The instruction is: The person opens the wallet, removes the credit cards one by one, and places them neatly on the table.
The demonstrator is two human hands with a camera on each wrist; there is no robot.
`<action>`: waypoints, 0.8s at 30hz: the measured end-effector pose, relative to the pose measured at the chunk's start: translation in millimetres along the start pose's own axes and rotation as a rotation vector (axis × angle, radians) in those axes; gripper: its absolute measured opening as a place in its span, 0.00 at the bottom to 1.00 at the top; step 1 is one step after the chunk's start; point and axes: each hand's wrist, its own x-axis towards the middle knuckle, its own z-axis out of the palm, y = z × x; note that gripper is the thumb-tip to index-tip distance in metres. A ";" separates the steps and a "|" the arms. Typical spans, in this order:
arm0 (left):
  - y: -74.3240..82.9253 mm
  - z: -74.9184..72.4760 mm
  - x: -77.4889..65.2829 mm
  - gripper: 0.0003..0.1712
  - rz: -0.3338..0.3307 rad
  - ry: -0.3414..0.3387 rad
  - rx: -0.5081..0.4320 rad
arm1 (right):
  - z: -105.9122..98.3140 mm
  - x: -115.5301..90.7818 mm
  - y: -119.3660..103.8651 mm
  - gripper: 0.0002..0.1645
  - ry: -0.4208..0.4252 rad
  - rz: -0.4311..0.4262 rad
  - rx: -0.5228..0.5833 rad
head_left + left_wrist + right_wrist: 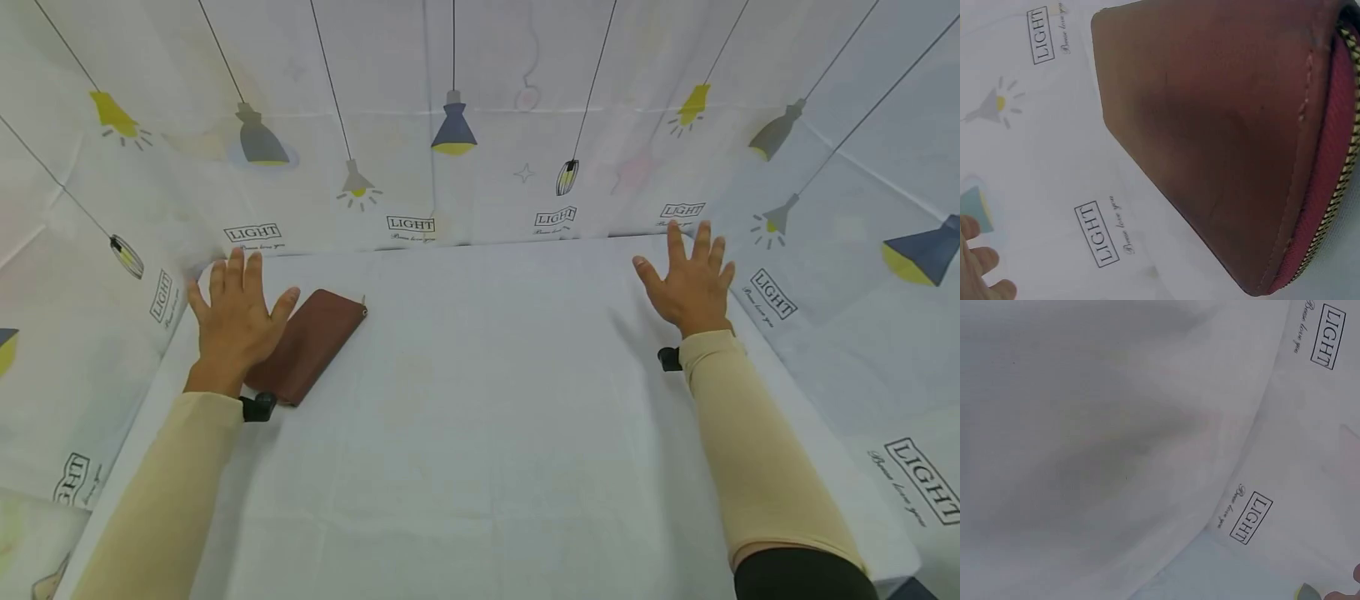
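A brown zip wallet [322,337] lies slantwise on the left part of the white table. In the left wrist view the wallet [1210,125] fills much of the picture, its brass zip and red lining along the right side. My left hand [236,321] is spread over the wallet's left side and overlaps it in the head view; it grips nothing. Toward the far right corner, my right hand [690,283] is held out with straight, spread fingers and nothing in it. Its shadow falls on the cloth to its left.
White cloth covers the table [480,400]. Around its back and sides hang white curtains [487,192] printed with lamps and the word LIGHT. Both forearms wear beige sleeves [757,442], and a dark wrist camera [670,359] sits at the right wrist.
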 end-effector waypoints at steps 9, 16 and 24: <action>-8.9 17.0 0.1 0.58 -0.046 -0.165 0.008 | 8.2 -1.2 -9.5 0.58 -0.077 -0.009 0.044; -8.0 34.4 -2.9 0.67 -0.080 -0.380 0.008 | 11.4 -3.2 -23.6 0.57 -0.107 -0.037 0.058; 2.8 39.3 -5.1 0.74 -0.087 -0.468 0.024 | 17.9 -4.9 -44.2 0.54 -0.138 -0.104 0.073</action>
